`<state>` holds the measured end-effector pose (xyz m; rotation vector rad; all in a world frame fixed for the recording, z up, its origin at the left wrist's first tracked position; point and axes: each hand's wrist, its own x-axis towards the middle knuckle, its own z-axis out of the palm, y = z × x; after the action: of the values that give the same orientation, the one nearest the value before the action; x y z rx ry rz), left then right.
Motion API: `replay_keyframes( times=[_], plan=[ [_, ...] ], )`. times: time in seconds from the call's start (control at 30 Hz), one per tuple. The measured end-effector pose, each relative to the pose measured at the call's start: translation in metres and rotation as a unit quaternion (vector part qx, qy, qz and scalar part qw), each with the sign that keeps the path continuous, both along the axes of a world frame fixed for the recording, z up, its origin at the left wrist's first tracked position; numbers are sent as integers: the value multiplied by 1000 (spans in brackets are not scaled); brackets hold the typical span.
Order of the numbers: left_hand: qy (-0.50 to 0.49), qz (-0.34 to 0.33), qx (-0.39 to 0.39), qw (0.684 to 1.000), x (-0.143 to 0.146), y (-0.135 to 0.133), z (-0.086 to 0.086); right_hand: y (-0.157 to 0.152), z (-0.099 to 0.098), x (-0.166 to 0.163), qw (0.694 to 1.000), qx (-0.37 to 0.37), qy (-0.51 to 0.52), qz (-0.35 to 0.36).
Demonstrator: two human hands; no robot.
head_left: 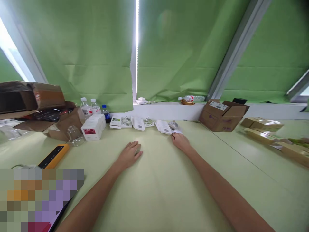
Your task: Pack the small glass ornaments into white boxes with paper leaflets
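Packet (pixel 163 126), rectangular, beside right hand (pixel 180 141).

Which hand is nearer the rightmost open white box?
Right. The right hand is at the near edge of the white box; the left hand lies apart, to its left, nearer the camera.

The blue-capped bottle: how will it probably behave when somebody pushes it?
The blue-capped bottle may tip if pushed high, as it stands tall and narrow. Dark liquid seems inside, so it is probably heavier than an empty one.
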<state>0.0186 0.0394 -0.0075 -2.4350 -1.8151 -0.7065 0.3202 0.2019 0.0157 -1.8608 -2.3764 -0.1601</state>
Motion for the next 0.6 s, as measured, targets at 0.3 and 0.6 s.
replay_keyframes(
  times=[0.3, 0.6],
  plan=[
    [30, 18, 20, 999, 6, -16, 6, -48, -6, 20, 999, -9, -11, 42],
    [58, 45, 9, 997, 12, -50, 15, -97, -7, 27, 997, -10, 1, 81]
  ],
)
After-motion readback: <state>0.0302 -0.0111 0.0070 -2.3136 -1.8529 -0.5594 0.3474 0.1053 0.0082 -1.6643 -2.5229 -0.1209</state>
